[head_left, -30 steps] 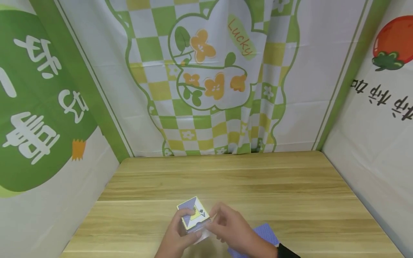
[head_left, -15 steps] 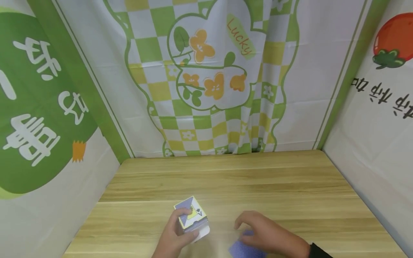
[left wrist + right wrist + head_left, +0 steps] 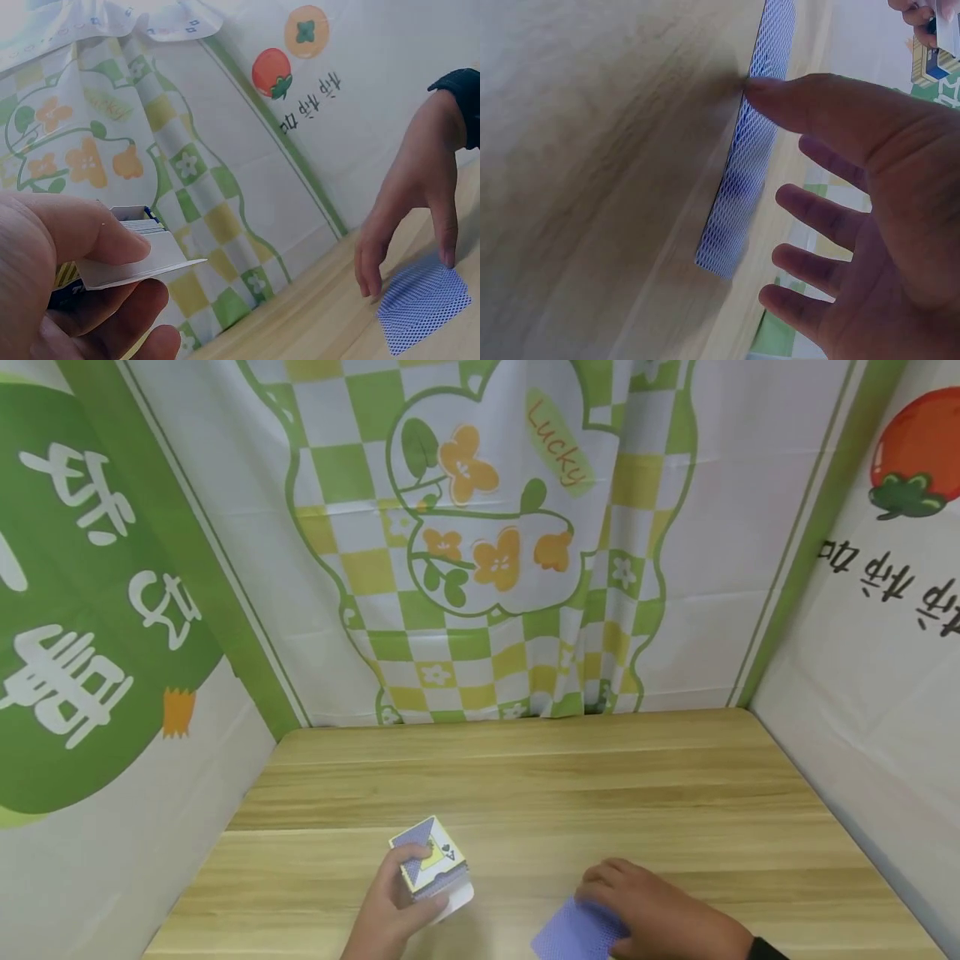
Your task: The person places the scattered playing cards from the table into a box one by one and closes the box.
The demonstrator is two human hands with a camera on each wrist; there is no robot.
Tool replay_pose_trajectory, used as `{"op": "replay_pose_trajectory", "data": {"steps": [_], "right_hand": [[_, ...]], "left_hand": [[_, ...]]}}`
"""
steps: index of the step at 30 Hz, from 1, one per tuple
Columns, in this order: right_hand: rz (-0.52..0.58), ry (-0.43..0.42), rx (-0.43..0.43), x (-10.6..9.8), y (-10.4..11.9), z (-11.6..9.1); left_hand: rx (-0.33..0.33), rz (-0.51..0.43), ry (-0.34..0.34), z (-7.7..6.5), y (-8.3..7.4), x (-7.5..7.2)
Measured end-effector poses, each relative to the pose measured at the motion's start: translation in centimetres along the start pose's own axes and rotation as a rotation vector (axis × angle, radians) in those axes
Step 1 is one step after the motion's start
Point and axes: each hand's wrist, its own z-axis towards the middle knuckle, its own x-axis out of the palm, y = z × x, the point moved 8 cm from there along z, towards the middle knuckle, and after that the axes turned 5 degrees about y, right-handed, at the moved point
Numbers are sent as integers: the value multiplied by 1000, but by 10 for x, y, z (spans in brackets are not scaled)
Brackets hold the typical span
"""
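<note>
My left hand (image 3: 386,897) grips a playing-card box (image 3: 452,853) printed with an ace, in blue, white and yellow. The box's white flap (image 3: 169,259) hangs open, and a stack of card edges (image 3: 142,226) shows inside. On the table at the right lie blue-backed playing cards (image 3: 572,933), face down. Over them reaches my right hand (image 3: 651,903), its thumb at the near edge of the cards (image 3: 739,180) and its other fingers spread apart past the far side. Part of the cards is hidden under this hand in the head view.
The wooden table (image 3: 525,777) runs back to a green-and-white checked curtain (image 3: 480,660). Printed cloth walls stand at the left (image 3: 247,777) and right (image 3: 847,718) of the table.
My right hand has left the box's opening and moved right, over the blue-backed cards on the table. The left hand has drifted slightly left with the box still held.
</note>
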Motion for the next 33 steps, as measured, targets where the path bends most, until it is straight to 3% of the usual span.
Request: {"op": "replay_pose_trajectory", "data": {"steps": [5,14,19,27,33], "right_hand": [[-34,-45,-31,-1,3,8],[20,-5,-15,-1,-1,30],[19,37,30,0,-5,40],[35,109,114,0,-9,49],[115,135,183,1,-17,56]], "left_hand": [[-19,-9,2,2,1,2],[-19,-9,-8,4,0,2],[6,-30,3,1,1,3],[-20,-13,4,0,2,5],[-3,-22,16,-1,0,6]]}}
